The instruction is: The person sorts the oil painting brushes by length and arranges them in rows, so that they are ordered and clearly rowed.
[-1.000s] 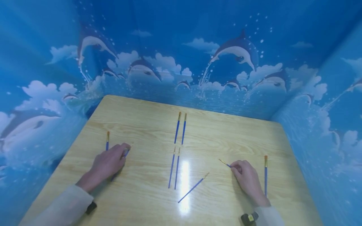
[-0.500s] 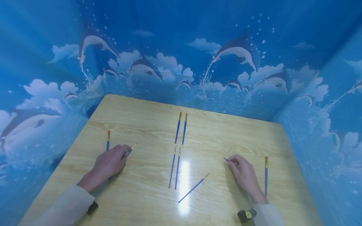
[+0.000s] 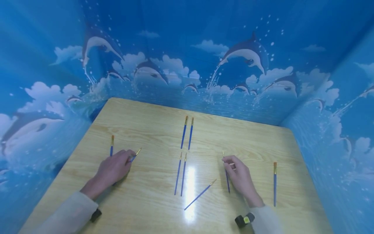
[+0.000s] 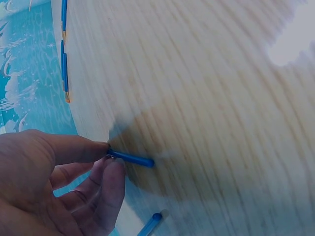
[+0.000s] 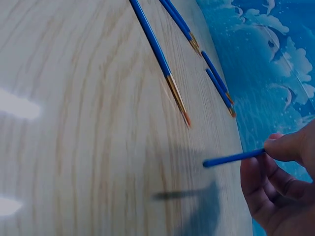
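My left hand point(image 3: 115, 167) is at the left of the table, pinching a thin paintbrush point(image 4: 132, 158) between thumb and fingertips. Its pale-tipped end sticks out past the fingers in the head view. Beside that hand lies a flat paintbrush point(image 3: 112, 143), its handle partly hidden. Right of the middle, my right hand point(image 3: 240, 175) pinches another thin paintbrush point(image 5: 231, 159) near its gold ferrule, the blue handle hanging toward me. The right wrist view shows its shadow on the tabletop, apart from the handle. A slanted thin paintbrush point(image 3: 200, 195) lies left of this hand.
Two flat paintbrushes point(image 3: 183, 133) lie side by side at the back middle of the wooden table point(image 3: 146, 126). Nearer, two thin paintbrushes point(image 3: 178, 175) form another pair. A flat paintbrush point(image 3: 275, 183) lies at the right. A dolphin-print curtain point(image 3: 187, 65) surrounds the table.
My right hand has moved left, and its paintbrush has swung from pointing left to nearly straight away from me. The left hand has shifted slightly, with more of its brush tip showing.
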